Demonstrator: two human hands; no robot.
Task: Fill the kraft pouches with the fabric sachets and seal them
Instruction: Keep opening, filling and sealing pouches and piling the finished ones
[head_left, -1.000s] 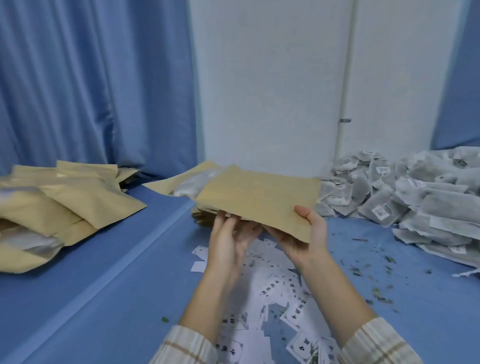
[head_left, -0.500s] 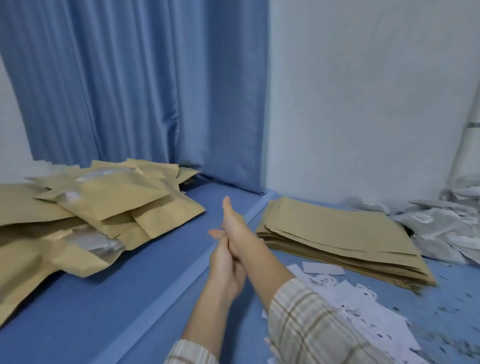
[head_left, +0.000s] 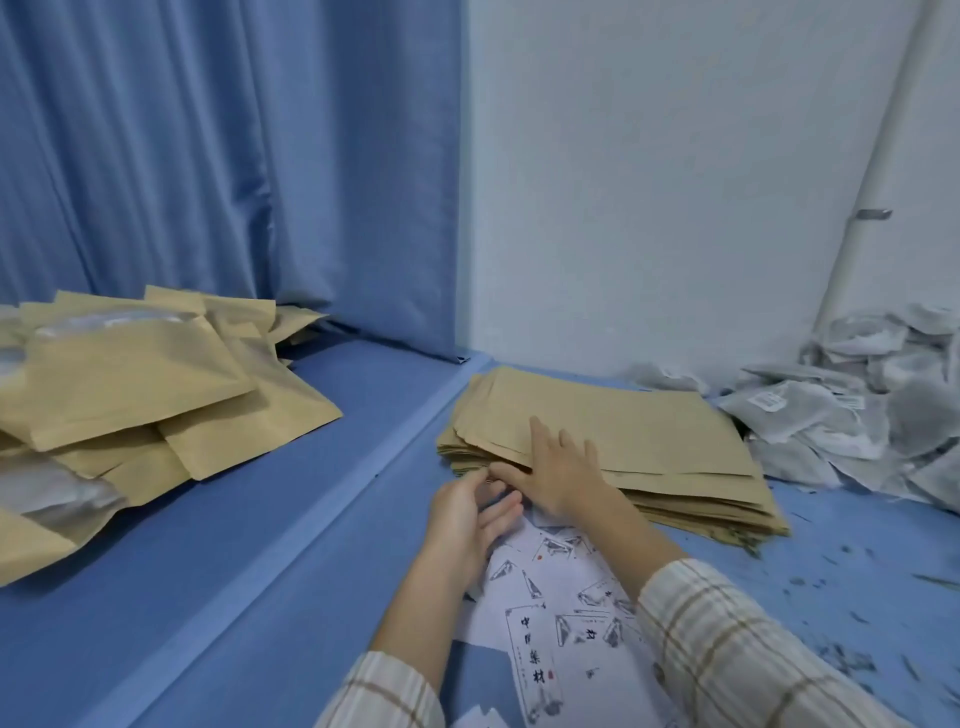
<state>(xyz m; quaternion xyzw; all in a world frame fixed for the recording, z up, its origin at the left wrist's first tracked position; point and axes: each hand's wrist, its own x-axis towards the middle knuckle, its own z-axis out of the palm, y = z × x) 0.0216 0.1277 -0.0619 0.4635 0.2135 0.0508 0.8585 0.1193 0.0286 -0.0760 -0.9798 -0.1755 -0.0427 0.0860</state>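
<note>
The right hand (head_left: 558, 470) lay flat on the stack (head_left: 649, 441) of empty kraft pouches, fingers straight and spread over the top pouch near its front left corner, gripping nothing. The left hand (head_left: 470, 512) sat just beside it at the stack's near edge, thumb and fingertips loosely curled toward the corner of the pouches; whether it had pinched an edge could not be told. The stack rested on the blue table (head_left: 260, 561), against the white wall (head_left: 649, 182). To its right, touching its far corner, lay the heap of grey sachets (head_left: 862, 415). Well apart on the left, a pile of filled pouches (head_left: 119, 395) sprawled before the blue curtain (head_left: 208, 156). Printed labels (head_left: 550, 613) were scattered under the wrists, and dry herb bits (head_left: 831, 582) speckled the table on the right.
</note>
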